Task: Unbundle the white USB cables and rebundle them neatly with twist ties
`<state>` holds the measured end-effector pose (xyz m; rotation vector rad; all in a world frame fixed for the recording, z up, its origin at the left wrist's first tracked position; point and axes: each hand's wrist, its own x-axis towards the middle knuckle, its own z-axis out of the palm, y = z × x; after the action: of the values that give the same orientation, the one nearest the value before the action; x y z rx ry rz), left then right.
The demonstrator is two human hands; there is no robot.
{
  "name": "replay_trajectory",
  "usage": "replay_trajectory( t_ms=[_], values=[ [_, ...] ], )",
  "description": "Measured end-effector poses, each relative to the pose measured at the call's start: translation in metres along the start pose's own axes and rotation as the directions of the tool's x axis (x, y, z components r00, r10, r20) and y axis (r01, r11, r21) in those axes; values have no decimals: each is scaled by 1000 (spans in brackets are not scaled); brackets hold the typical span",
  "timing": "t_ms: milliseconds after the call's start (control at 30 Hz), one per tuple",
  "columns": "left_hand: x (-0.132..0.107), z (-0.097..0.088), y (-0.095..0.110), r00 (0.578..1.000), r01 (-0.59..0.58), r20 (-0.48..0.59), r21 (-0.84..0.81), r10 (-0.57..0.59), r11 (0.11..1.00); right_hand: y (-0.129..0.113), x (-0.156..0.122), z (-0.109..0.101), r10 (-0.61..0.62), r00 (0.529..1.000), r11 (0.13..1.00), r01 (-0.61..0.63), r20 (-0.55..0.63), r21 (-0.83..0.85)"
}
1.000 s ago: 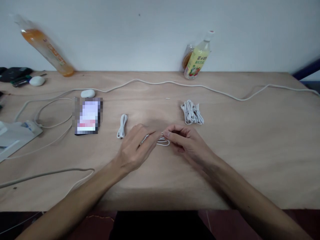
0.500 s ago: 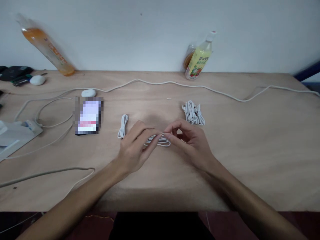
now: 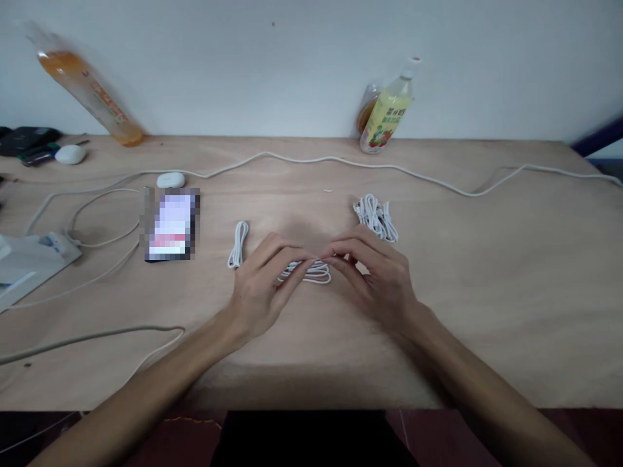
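Note:
A coiled white cable (image 3: 316,274) lies on the table in front of me, partly hidden behind my fingers. My left hand (image 3: 267,279) and my right hand (image 3: 374,272) meet just over it, each in a pinch with thumb against fingertips. Between the two pinches is something small and whitish, too thin to make out. To the left of my left hand lies another bundled white cable (image 3: 238,244). Beyond my right hand, a bigger bunch of white cables (image 3: 376,217) rests on the wood.
A phone (image 3: 171,224) with a blurred screen and a white earbud case (image 3: 170,180) lie at left. A long white cord (image 3: 341,160) crosses the table (image 3: 511,279). An orange drink bottle (image 3: 92,97) and a yellow-labelled bottle (image 3: 387,117) stand by the wall.
My right hand has turned, with its fingers stretched further over the thumb and its knuckles higher. My left hand keeps its pinch in nearly the same place.

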<state>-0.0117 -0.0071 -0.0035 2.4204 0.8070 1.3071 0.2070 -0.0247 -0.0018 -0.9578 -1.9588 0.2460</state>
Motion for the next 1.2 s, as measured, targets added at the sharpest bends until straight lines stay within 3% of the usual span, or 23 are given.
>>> replay_trajectory(
  t_ms=[167, 500, 1200],
  values=[
    [0, -1, 0, 999, 0, 39, 13, -1, 1000, 3, 3, -6, -21, 999, 1000, 20, 45, 18],
    [3, -1, -1, 1000, 16, -4, -38, -16, 999, 0, 3, -3, 3, 1000, 1000, -4, 12, 23],
    [-4, 0, -1, 996, -91, -12, 140, 94, 986, -4, -1, 4, 35, 999, 999, -35, -13, 13]
  ],
)
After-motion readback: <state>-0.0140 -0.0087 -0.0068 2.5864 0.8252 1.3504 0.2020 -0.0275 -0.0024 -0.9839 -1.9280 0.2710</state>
